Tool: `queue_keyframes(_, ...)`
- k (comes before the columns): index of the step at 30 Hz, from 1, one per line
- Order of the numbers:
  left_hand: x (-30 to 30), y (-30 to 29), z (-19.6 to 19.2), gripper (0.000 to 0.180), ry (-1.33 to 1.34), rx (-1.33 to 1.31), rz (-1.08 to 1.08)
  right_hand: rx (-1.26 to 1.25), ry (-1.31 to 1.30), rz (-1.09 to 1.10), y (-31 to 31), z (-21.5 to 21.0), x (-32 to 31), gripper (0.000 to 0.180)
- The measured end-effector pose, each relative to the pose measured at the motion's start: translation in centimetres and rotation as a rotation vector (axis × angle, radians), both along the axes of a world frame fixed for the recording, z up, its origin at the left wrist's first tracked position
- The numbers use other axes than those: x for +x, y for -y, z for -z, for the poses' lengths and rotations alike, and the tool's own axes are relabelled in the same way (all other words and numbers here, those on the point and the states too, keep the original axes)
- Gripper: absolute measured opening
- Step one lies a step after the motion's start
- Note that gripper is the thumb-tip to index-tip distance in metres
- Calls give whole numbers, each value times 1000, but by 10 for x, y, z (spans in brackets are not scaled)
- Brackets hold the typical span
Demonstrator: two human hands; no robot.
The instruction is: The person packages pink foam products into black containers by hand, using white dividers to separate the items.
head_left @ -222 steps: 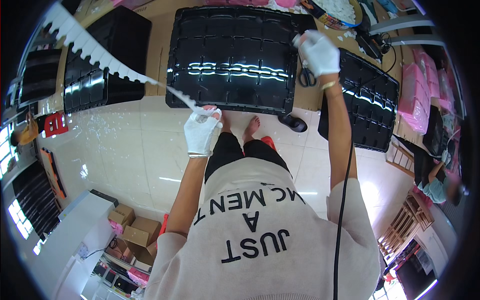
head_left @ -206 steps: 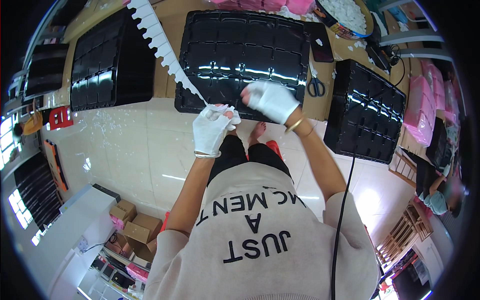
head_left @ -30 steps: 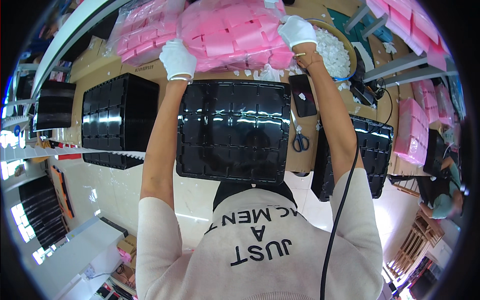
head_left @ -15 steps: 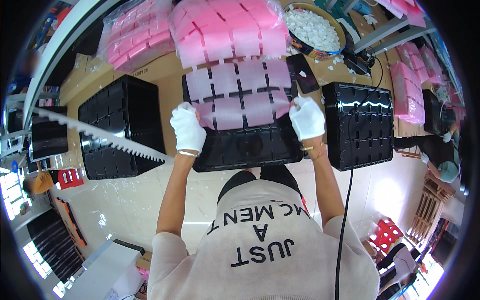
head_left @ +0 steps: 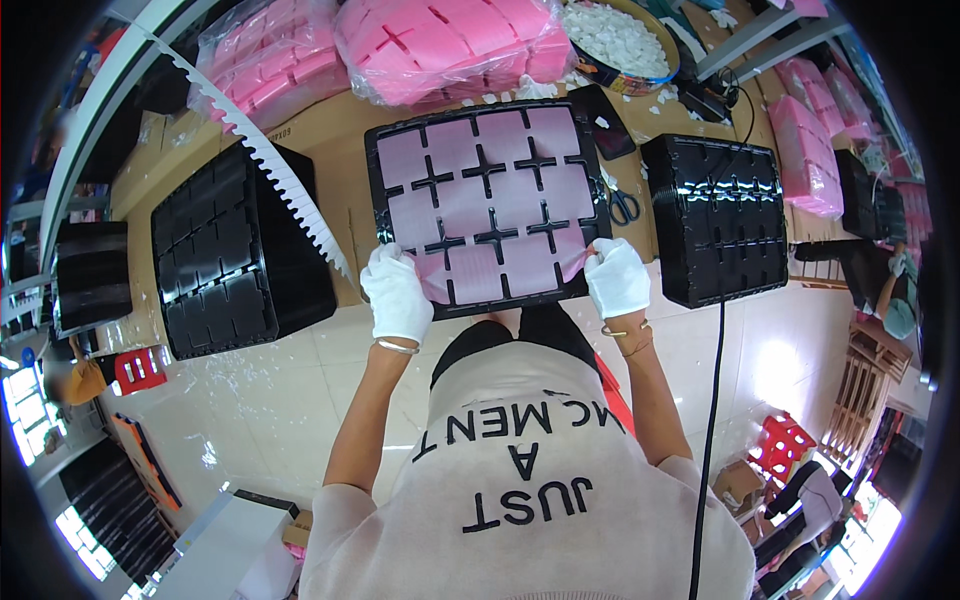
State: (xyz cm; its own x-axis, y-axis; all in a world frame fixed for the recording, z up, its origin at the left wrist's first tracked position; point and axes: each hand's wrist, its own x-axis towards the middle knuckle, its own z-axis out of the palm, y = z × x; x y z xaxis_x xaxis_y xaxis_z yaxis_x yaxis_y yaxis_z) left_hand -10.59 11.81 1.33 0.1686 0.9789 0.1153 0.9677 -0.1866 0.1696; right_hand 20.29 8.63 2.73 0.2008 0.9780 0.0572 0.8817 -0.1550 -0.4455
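Note:
A thin pink foam sheet (head_left: 470, 207) with cross-shaped slots lies over a black plastic tray (head_left: 378, 205) in front of me. Black ridges of the tray show through the slots. White-gloved, my left hand (head_left: 397, 295) pinches the sheet's near left corner. My right hand (head_left: 617, 280), gloved too, is closed on the near right corner. Both corners are pulled into folds at the tray's near edge.
Black tray stacks stand left (head_left: 205, 255) and right (head_left: 715, 220). Scissors (head_left: 623, 207) and a dark phone (head_left: 604, 130) lie beside the tray. Behind are bagged pink foam (head_left: 450, 45) and a tub of white scraps (head_left: 625, 50). A toothed white strip (head_left: 270, 160) crosses the left; a black cable (head_left: 712, 420) hangs right.
Both hands have come down toward me, drawing the foam sheet off the pink pile and across the tray. It now covers nearly the whole tray. The scissors have come into sight.

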Motion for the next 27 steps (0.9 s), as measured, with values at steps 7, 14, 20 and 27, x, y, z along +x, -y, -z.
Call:
queue_keyframes(7,9,-3,1,17,-45,75,73,31,-1,25,-6,-5,-4,11)
queue_keyframes(14,12,3,-14,30,-6,-51,20,80,-52,-5,-6,-3,-3,26)
queue_keyframes(20,82,-45,-10,52,253,-25,184,245,-88,-375,-74,7,-56,47)
queue_keyframes(27,79,-130,56,66,149,25,232,118,198,-429,-161,69,-62,64)
